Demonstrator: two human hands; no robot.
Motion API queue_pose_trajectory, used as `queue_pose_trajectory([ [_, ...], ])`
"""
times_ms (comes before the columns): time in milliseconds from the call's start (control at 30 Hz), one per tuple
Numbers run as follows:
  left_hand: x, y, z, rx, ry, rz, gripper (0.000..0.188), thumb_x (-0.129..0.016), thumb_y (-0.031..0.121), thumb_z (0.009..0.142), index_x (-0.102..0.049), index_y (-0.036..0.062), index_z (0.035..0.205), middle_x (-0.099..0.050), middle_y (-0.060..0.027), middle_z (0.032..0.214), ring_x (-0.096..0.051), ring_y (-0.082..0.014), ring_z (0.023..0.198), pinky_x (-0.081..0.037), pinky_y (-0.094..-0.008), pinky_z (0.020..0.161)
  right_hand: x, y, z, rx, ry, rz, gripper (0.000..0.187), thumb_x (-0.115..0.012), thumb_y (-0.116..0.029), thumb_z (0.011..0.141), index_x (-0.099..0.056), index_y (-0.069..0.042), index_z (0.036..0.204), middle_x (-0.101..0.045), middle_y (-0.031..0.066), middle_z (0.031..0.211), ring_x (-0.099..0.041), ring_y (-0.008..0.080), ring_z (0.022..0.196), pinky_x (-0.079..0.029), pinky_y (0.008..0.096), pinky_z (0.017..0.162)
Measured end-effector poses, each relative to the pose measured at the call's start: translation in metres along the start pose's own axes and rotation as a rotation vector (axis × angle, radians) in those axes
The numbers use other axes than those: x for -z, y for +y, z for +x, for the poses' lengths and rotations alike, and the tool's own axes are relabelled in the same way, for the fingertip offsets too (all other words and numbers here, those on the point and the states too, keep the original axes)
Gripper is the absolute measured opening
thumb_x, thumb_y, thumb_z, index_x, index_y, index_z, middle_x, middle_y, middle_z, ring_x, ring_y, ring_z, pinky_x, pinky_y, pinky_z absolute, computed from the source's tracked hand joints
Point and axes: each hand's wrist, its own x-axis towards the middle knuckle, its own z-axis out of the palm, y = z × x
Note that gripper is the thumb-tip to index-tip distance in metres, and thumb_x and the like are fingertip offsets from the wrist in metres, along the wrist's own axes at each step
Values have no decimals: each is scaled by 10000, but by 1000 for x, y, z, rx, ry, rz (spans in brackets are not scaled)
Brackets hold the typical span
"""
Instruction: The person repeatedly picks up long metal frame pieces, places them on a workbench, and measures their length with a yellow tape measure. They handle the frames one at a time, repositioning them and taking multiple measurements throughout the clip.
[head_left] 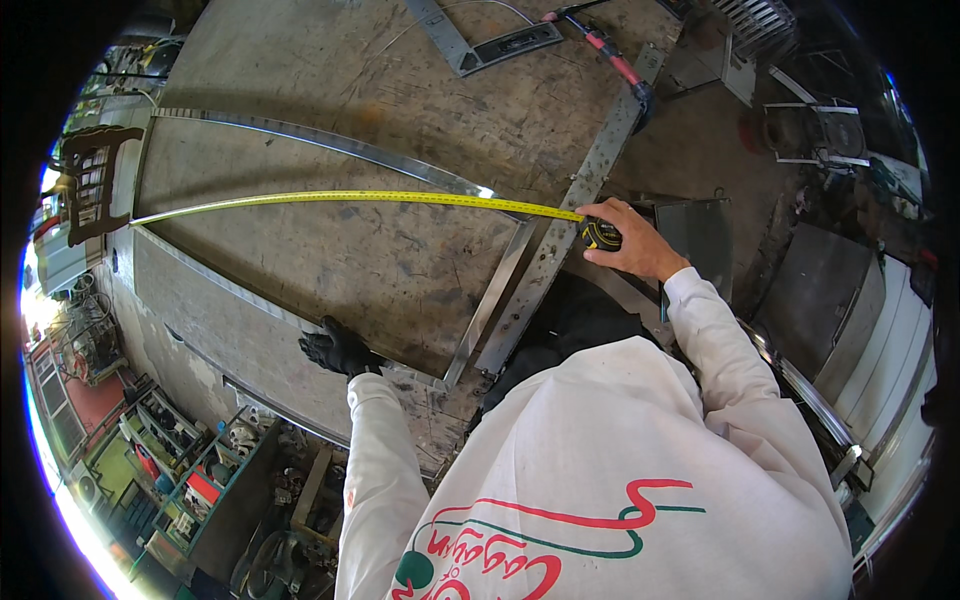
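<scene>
White shirt point(610, 440): nearest the camera, filling the lower middle, both sleeves reaching forward from it.
Right arm: elbow out to the right, forearm angled up and leftward over the edge of the worktop point(270, 40).
Right hand point(628, 238): bare, thumb and fingers curled around the case of a tape measure point(601, 236), opening to the left.
Yellow blade point(360, 196): extended leftward from the case, across a flat steel bar point(545, 265) and over the metal frame point(235, 291), to the frame's left end near a wooden chair point(92, 185).
Left arm: running almost straight up from the lower edge.
Left hand point(338, 348): black-gloved, low at the frame's near rail, fingers pointing left and partly extended; whether they grip the rail, I cannot tell.
Frame: lying on the worktop, left of the bar.
</scene>
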Motion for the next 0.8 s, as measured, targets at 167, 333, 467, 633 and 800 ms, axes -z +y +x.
queue_pose_trajectory([
  [167, -2, 9, 0, 10, -16, 1, 861, -480, 592, 1019, -307, -56, 1558, -260, -230, 1652, -182, -363, 1549, -132, -461, 1261, 2, 1, 3, -15, -3, -31, 628, -778, -307, 812, -552, -209, 1390, -531, 127, 1150, -540, 320, 1144, -441, 408, 1041],
  [333, -6, 8, 2, 10, -15, -28, 865, -480, 595, 1019, -298, -52, 1563, -257, -233, 1652, -175, -362, 1551, -137, -464, 1258, 2, 1, 5, -19, -6, -31, 630, -774, -342, 819, -548, -226, 1395, -538, 135, 1159, -542, 326, 1155, -445, 414, 1052],
  [467, -11, -1, 4, 7, 11, -78, 870, -471, 604, 1019, -299, -52, 1563, -253, -245, 1650, -179, -364, 1550, -138, -467, 1257, 1, 4, 4, -13, -12, -34, 630, -772, -318, 817, -547, -213, 1396, -548, 146, 1171, -543, 336, 1164, -445, 418, 1048],
  [633, -21, -12, 9, 5, -7, -44, 887, -465, 613, 1015, -287, -62, 1562, -232, -259, 1652, -188, -371, 1545, -134, -464, 1259, -5, 12, 9, 84, 103, -50, 639, -765, -298, 817, -545, -110, 1386, -578, 186, 1284, -546, 370, 1218, -440, 425, 1050],
  [800, -20, -18, 8, 3, -11, 52, 935, -479, 669, 974, -294, -23, 1574, -233, -242, 1659, -183, -370, 1549, -111, -457, 1262, -1, 11, 17, 7, -16, -94, 663, -775, -275, 799, -546, -33, 1373, -610, 194, 1299, -566, 355, 1233, -431, 404, 1075],
])
